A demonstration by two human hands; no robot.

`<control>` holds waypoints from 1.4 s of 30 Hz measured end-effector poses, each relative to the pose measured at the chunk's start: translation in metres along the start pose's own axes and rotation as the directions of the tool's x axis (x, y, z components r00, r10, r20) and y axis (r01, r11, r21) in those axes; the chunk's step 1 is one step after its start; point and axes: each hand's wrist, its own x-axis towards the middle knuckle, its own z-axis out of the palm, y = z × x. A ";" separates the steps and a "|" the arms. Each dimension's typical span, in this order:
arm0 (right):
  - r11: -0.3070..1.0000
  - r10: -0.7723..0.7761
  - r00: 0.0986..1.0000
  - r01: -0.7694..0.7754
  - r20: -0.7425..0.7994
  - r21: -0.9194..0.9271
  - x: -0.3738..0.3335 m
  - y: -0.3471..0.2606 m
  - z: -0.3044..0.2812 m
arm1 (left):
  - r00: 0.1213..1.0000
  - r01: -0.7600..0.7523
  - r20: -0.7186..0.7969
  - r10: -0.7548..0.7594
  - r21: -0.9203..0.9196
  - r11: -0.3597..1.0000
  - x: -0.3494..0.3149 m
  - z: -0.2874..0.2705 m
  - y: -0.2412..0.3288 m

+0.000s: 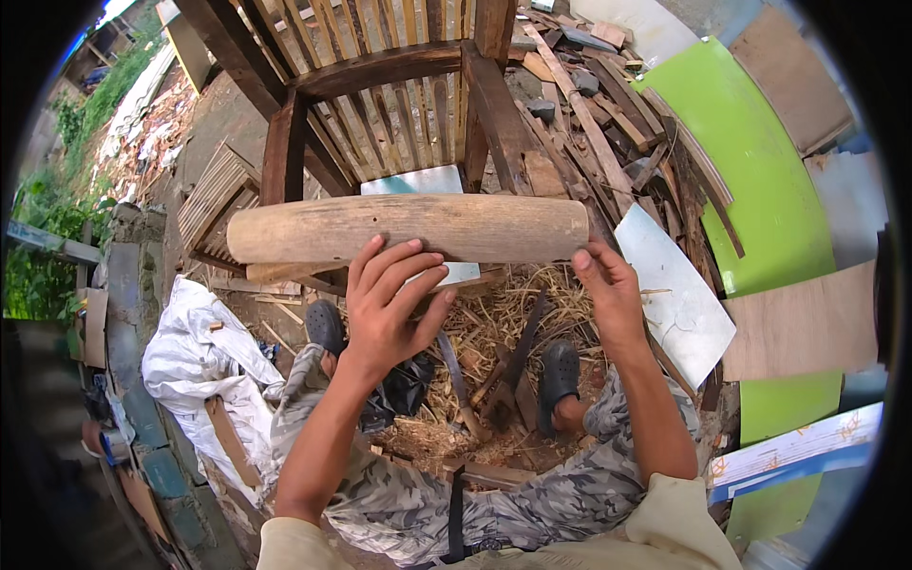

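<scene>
A thick, rounded brown length of bamboo [418,228] lies crosswise in front of me, before a dark wooden slatted chair [380,59]. My left hand [391,309] has its fingers spread, the fingertips resting against the bamboo's lower edge left of the middle. At the right end, my right hand [608,285] grips the bamboo's lower corner between thumb and bent fingers. A second pale strip [294,271] shows under the left end; whether it is joined to the bamboo I cannot tell. Below, between my feet, a curved blade [454,370] and a hand saw [524,344] rest on shavings.
Scrap wood [617,104] is heaped at the far right, beside a bright green sheet [760,171] and a white board [674,294]. On the left lie a white sack [204,351] and a slatted wooden frame [220,204], near a low block wall [142,380].
</scene>
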 end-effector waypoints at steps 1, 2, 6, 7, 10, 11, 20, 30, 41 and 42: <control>0.999 0.022 1.000 -0.022 0.000 -0.025 0.003 -0.002 0.002 | 0.999 -0.031 -0.030 0.032 0.033 0.999 0.006 -0.001 -0.003; 0.998 0.041 0.999 -0.041 -0.001 -0.050 0.006 -0.005 0.004 | 0.996 -0.062 -0.060 0.066 0.068 0.996 0.015 -0.002 -0.006; 0.979 0.077 0.994 -0.090 0.080 0.183 -0.082 -0.005 -0.002 | 0.971 0.150 -0.192 -0.145 0.011 0.989 -0.046 -0.021 0.048; 0.982 0.015 0.997 -0.029 0.076 0.185 -0.086 -0.004 -0.007 | 0.963 0.193 -0.193 -0.186 0.019 0.981 -0.051 -0.025 0.049; 0.941 -0.133 0.991 0.117 0.030 0.318 -0.095 -0.014 -0.017 | 0.810 0.527 -0.207 -0.549 -0.155 0.836 -0.074 -0.035 0.065; 0.913 -0.175 0.984 0.160 0.008 0.374 -0.098 -0.020 -0.021 | 0.759 0.581 -0.214 -0.615 -0.206 0.788 -0.082 -0.037 0.071; 0.868 -0.289 0.946 0.324 -0.148 0.376 -0.143 -0.062 -0.033 | 0.993 0.107 -0.075 -0.090 0.263 0.959 -0.118 -0.056 0.125; 0.907 -0.015 0.945 0.150 -0.325 0.394 -0.203 -0.065 -0.026 | 0.954 0.145 0.244 -0.176 0.141 0.979 -0.118 -0.046 0.142; 0.629 0.760 0.650 -0.743 -0.023 -0.231 -0.212 0.267 -0.024 | 0.275 0.685 0.641 -0.717 0.393 0.614 -0.245 0.025 0.083; 0.518 0.815 0.579 -0.754 -0.036 -0.403 -0.232 0.300 -0.018 | 0.225 0.707 0.625 -0.747 0.423 0.566 -0.258 0.023 0.080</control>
